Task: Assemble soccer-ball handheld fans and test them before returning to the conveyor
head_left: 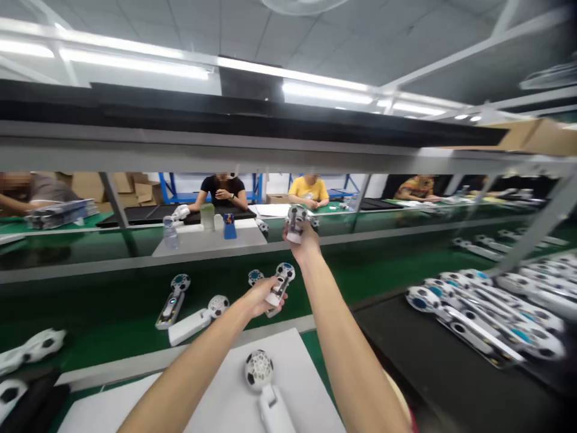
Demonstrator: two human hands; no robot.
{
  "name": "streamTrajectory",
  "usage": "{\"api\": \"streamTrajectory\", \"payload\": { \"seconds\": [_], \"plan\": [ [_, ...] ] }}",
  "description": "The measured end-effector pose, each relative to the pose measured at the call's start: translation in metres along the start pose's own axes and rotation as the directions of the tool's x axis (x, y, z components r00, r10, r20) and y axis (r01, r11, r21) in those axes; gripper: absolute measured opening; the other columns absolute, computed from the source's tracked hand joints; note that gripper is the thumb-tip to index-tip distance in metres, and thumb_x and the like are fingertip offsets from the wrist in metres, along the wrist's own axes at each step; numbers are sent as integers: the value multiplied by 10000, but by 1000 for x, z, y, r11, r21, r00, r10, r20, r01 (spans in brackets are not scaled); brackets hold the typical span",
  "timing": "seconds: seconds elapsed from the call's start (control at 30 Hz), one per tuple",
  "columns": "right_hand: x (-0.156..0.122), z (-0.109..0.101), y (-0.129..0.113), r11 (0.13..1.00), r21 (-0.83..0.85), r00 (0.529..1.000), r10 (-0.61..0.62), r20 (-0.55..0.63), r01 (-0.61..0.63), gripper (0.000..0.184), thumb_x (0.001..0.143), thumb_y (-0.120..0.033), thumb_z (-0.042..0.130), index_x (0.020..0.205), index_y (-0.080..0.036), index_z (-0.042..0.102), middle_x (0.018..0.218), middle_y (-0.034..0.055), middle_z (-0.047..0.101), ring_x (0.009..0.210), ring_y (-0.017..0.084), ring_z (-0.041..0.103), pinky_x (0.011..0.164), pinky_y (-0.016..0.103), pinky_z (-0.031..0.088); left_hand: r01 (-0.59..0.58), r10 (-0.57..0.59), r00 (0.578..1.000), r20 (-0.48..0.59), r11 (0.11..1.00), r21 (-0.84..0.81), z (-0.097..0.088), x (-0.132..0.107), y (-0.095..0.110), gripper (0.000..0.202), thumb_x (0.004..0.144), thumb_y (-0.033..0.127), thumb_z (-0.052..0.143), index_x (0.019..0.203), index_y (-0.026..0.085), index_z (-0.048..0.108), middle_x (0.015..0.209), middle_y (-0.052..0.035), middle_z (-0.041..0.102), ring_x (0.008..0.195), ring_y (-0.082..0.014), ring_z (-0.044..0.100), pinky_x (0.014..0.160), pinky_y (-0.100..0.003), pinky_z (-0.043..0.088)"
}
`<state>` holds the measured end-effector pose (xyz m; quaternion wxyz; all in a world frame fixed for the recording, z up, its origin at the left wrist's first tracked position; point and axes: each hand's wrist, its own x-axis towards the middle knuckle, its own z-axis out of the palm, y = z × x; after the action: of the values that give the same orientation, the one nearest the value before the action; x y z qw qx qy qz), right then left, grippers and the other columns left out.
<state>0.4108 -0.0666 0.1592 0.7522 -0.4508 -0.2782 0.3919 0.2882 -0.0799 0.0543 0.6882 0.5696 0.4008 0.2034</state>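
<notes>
My left hand [262, 296] is closed on a white handheld device with a soccer-ball head [285, 273], above the green conveyor belt [356, 270]. Farther forward and higher, my right hand [307, 239] grips a similar white soccer-ball device [297, 218]; my fingers cover part of it. Just behind my left hand, another ball head with a blue centre [255, 276] shows on the belt. Below my forearms, a white device with a perforated ball head [259, 370] lies on a white board [225, 385].
On the belt at left lie an opened device [174, 300] and a white-handled one [193, 325]. Many devices [487, 313] crowd a black mat [406, 337] at right. A grey shelf beam [270, 157] crosses overhead. Across the belt sit several people, near a blue holder [229, 227].
</notes>
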Motion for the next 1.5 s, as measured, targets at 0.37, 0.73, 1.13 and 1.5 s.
{"api": "streamTrajectory", "payload": {
  "seconds": [0.37, 0.73, 1.13, 1.5],
  "plan": [
    [-147, 12, 39, 838, 210, 725, 278, 630, -504, 349, 770, -164, 623, 1111, -117, 678, 1123, 129, 746, 893, 247, 756, 826, 366, 627, -334, 366, 922, -125, 589, -736, -92, -203, -24, 458, 868, 329, 536, 1296, 169, 502, 1167, -172, 677, 695, -123, 675, 360, -99, 439],
    [-160, 4, 89, 895, -308, 824, -104, 558, 322, 679, 910, -230, 567, 1511, -275, 254, 1382, 142, 557, 1186, 295, 616, 951, 464, 536, -580, 528, 586, -615, 803, 137, -96, -194, -40, 577, 869, 324, 657, 1325, 308, 303, 1182, -89, 587, 922, -253, 659, 771, -404, 537],
    [-156, 4, 111, 962, -266, 798, 113, 592, 61, 753, 924, -271, 549, 1562, -336, 155, 1396, 103, 540, 1153, 272, 618, 922, 430, 544, -518, 433, 827, -359, 835, -184, -94, -186, -49, 660, 880, 397, 659, 1396, 308, 258, 1125, -90, 572, 864, -221, 608, 731, -366, 514],
    [-163, 8, 84, 969, -117, 682, 238, 692, -219, 898, 797, -355, 779, 1520, -303, 249, 1143, 97, 661, 968, 273, 657, 765, 404, 556, -493, 467, 867, -174, 756, -430, -93, -192, -42, 701, 818, 270, 769, 1377, 327, 351, 965, -27, 627, 779, -167, 646, 693, -286, 507]
  ]
}}
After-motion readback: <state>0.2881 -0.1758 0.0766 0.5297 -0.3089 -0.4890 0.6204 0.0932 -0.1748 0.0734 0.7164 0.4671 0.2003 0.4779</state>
